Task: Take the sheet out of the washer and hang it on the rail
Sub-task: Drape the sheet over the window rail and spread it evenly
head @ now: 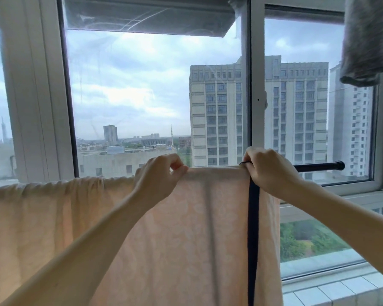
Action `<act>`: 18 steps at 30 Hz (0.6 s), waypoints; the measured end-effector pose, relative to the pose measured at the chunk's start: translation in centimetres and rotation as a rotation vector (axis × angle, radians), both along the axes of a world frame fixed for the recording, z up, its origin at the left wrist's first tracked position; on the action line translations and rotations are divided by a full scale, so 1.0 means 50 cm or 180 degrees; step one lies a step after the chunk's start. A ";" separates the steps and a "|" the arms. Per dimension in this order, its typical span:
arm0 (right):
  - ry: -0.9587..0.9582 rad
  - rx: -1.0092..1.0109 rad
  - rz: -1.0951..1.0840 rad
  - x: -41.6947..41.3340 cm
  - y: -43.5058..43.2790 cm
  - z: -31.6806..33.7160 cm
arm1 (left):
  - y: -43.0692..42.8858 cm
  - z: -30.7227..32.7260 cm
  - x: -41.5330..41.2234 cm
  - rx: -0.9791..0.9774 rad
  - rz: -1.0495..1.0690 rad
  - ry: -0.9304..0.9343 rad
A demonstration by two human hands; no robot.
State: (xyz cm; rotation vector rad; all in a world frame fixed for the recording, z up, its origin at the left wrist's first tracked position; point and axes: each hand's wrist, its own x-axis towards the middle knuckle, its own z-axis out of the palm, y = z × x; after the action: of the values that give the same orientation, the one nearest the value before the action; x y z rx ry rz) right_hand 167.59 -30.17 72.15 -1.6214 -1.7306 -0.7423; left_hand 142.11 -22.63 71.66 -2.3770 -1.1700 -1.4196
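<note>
A pale peach sheet (186, 228) hangs draped over a horizontal rail, falling down past the bottom of the view. Only the rail's black right end (318, 167) shows, sticking out beyond the sheet. My left hand (159, 175) pinches the sheet's top fold near the middle. At the sheet's right top corner, my right hand (268, 168) grips the edge, where a dark blue band (252, 228) runs straight down. The sheet is bunched into gathers on the left and lies flatter between my hands.
A large window with white frames (257, 85) stands right behind the rail, with tall buildings outside. A grey garment (367, 40) hangs at the top right. A tiled sill (341, 290) runs along the lower right.
</note>
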 end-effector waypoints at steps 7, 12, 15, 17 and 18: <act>0.0223 0.0167 -0.0024 -0.003 -0.004 0.054 | 0.001 0.033 -0.033 0.0071 0.0171 -0.0252; 0.0337 0.0431 0.0056 -0.003 0.000 0.095 | 0.028 0.035 -0.111 0.0003 0.0647 -0.0500; 0.0364 0.0376 0.0070 -0.003 0.004 0.094 | 0.028 0.023 -0.133 0.0062 0.0917 -0.0429; 0.0331 0.0375 0.0034 -0.004 0.005 0.085 | 0.024 0.023 -0.137 0.0056 0.0982 -0.0377; 0.0304 0.0359 -0.0006 -0.006 0.005 0.080 | 0.022 0.025 -0.137 -0.0003 0.0960 -0.0313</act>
State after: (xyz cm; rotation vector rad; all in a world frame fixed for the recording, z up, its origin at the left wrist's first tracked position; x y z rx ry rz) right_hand 167.29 -29.92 76.13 -1.5570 -1.5917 -0.7377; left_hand 135.27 -21.54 72.89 -2.0408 -1.4786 -1.4436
